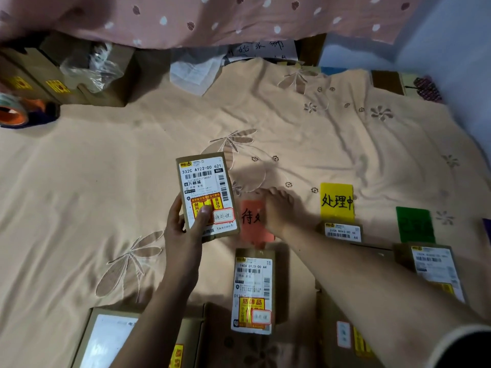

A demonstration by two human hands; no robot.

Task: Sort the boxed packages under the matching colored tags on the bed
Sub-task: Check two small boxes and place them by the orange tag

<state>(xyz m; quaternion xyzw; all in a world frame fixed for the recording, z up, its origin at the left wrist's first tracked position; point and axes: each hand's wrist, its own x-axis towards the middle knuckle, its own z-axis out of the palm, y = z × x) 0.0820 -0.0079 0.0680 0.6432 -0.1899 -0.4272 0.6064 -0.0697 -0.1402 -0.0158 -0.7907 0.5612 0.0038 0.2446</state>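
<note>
Head view: a bed (79, 181) covered in a peach sheet with stitched flowers, seen from above.
Left hand (183, 229): holds a small boxed package (206, 193) up over the middle of the bed, thumb pressed on the label face, fingers curled round the left edge and back.
Held package: brown carton, white shipping label facing up, yellow and red fragile sticker, small red-edged handwritten sticker at the lower right corner.
Right hand (277, 208): blurred, lying palm down with fingers spread flat on the red tag (252, 221), gripping nothing.
Red tag: just right of the held package, partly covered by the right hand, black handwriting showing.
Package under red tag (252, 290): lies flat, near side of the tag, touching its near edge, red-edged sticker on its label.
Yellow tag (337, 201): right of the red tag, black handwriting.
Package under yellow tag (342, 231): at the tag's near edge.
Green tag (414, 224): further right.
Package under green tag (433, 269): near side of it, label up.
Near edge: further cartons (106, 338), partly cut off.
Far left: open cardboard boxes (66, 73) with clear plastic, and a tape roll (12, 111).
Far side: pink spotted quilt (212, 17).
</note>
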